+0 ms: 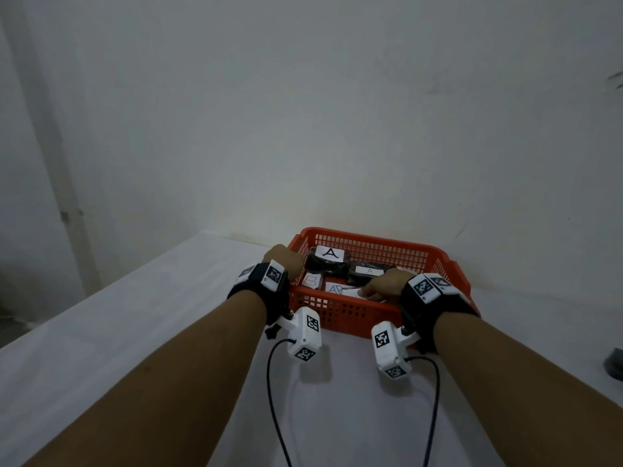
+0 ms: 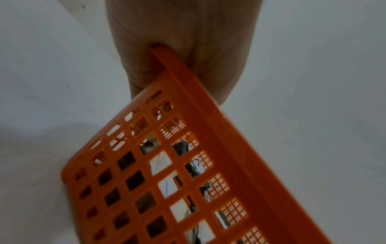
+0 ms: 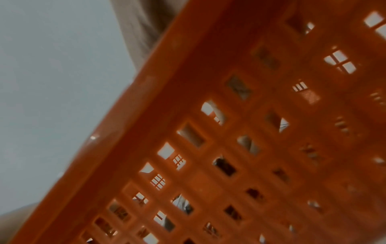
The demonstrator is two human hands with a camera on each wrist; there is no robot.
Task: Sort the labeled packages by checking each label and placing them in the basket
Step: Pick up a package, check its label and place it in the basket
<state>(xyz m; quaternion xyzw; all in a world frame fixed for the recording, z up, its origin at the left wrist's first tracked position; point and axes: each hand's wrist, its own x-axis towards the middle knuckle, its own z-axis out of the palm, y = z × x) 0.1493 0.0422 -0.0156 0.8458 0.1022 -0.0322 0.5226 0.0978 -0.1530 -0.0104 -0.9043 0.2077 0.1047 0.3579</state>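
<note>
An orange mesh basket (image 1: 340, 313) stands on the white table against the wall. Inside lie black packages with white labels: a large "A" (image 1: 331, 253), a smaller "A" (image 1: 369, 271), a "B" (image 1: 310, 280) and one reading "AB" (image 1: 335, 289). My left hand (image 1: 283, 261) grips the basket's left rim; in the left wrist view the hand (image 2: 183, 41) is curled round the rim of the basket (image 2: 208, 132). My right hand (image 1: 384, 284) reaches over the near rim, fingers down on a white-labelled package. The right wrist view shows only the basket wall (image 3: 229, 115) and my palm (image 3: 142, 24).
The white table (image 1: 135, 315) runs left and toward me. The wall stands right behind the basket. A dark object (image 1: 615, 362) sits at the table's right edge. Two camera cables (image 1: 273, 399) trail toward me between my forearms.
</note>
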